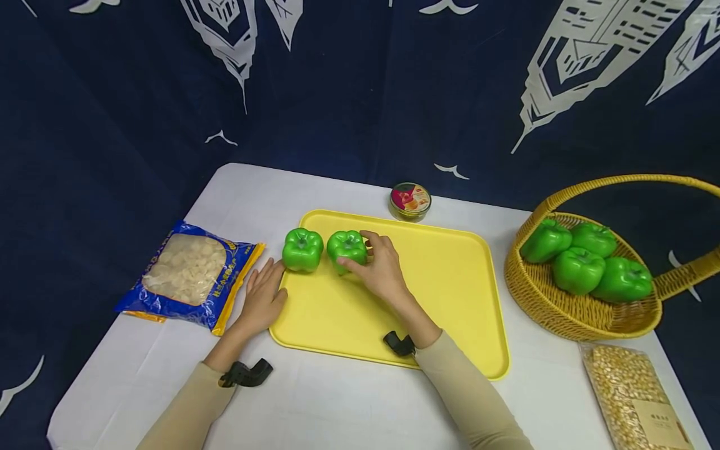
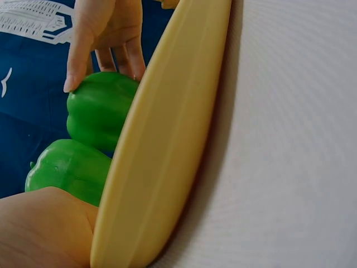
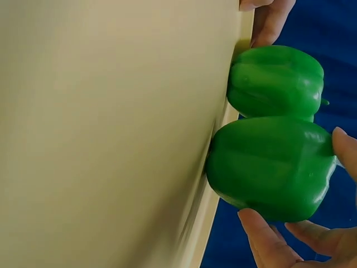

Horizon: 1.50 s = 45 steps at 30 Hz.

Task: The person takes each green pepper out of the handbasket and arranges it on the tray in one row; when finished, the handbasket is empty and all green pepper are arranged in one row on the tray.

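Two green bell peppers stand side by side near the left end of a yellow tray [image 1: 433, 287]. My right hand [image 1: 384, 270] holds the right-hand bell pepper [image 1: 345, 245], thumb on one side and fingertips on the other. In the right wrist view this bell pepper [image 3: 270, 167] sits against the tray surface, close beside its neighbour. My left hand [image 1: 261, 301] lies with fingers extended along the tray's left rim, fingertips right by the left-hand bell pepper [image 1: 302, 251]. The left wrist view shows the tray's raised rim [image 2: 167, 134] in front of both peppers.
A blue bag [image 1: 188, 275] of pale flat pieces lies left of the tray. Behind the tray stands a round tin [image 1: 410, 201]. At right, a tall-handled wicker basket [image 1: 540, 312] holds several green bell peppers [image 1: 579, 270], with a pack of corn kernels [image 1: 624, 387] in front.
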Each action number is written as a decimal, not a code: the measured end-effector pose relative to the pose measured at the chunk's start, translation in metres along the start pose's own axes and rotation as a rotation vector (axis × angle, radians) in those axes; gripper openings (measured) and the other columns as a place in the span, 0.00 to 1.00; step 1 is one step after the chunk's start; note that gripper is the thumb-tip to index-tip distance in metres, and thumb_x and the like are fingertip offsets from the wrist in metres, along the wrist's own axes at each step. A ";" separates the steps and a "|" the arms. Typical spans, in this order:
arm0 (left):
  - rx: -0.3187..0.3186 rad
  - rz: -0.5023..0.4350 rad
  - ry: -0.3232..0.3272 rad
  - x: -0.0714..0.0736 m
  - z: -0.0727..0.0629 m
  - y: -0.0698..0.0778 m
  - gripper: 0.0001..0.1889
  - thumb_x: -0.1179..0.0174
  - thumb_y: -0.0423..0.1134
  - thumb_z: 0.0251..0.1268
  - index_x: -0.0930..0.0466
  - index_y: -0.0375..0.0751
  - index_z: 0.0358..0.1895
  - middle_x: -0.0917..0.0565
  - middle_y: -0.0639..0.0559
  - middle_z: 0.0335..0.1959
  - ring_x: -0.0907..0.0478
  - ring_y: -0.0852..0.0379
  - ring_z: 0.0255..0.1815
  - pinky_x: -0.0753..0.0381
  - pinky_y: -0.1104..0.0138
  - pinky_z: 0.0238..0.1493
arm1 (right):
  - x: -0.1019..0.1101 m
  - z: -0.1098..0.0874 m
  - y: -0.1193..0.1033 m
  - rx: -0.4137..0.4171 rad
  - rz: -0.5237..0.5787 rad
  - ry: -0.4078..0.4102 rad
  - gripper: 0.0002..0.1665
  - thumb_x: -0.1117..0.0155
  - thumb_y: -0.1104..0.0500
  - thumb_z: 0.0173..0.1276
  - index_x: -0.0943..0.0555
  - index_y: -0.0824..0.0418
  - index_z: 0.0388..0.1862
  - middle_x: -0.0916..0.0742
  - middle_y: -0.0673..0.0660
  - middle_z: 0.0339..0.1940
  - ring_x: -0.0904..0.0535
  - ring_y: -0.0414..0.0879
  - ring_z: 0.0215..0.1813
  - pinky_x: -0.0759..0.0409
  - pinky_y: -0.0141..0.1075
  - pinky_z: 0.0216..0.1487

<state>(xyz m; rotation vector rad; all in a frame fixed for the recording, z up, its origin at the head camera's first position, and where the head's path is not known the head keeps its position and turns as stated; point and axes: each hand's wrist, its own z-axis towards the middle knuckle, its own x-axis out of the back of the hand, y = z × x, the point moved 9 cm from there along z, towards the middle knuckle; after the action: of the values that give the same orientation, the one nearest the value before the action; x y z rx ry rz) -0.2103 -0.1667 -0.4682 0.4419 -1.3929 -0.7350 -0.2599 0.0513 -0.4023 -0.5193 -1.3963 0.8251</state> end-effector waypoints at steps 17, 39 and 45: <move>-0.018 0.004 0.010 0.000 0.000 0.000 0.31 0.52 0.27 0.64 0.42 0.27 0.72 0.38 0.31 0.74 0.55 0.34 0.79 0.68 0.41 0.74 | -0.006 -0.008 -0.002 0.019 0.013 -0.070 0.48 0.21 0.56 0.52 0.34 0.64 0.69 0.21 0.65 0.53 0.16 0.55 0.45 0.27 0.51 0.59; -0.023 0.022 -0.004 -0.003 0.002 0.003 0.30 0.53 0.28 0.65 0.42 0.26 0.72 0.39 0.31 0.74 0.55 0.34 0.79 0.68 0.41 0.75 | -0.005 -0.011 0.001 0.001 0.017 -0.096 0.45 0.22 0.58 0.54 0.33 0.64 0.69 0.21 0.64 0.54 0.15 0.53 0.45 0.22 0.49 0.57; -0.013 0.016 0.005 0.000 -0.001 -0.001 0.30 0.53 0.27 0.65 0.42 0.27 0.72 0.39 0.31 0.74 0.55 0.34 0.78 0.68 0.41 0.75 | 0.003 -0.016 0.002 -0.009 -0.006 -0.121 0.47 0.23 0.55 0.55 0.34 0.61 0.71 0.22 0.63 0.58 0.16 0.53 0.49 0.26 0.51 0.61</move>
<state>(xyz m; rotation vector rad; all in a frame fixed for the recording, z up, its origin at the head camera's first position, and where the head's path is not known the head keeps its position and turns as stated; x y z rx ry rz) -0.2098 -0.1674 -0.4694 0.4222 -1.3847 -0.7292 -0.2451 0.0569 -0.4039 -0.4786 -1.5129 0.8574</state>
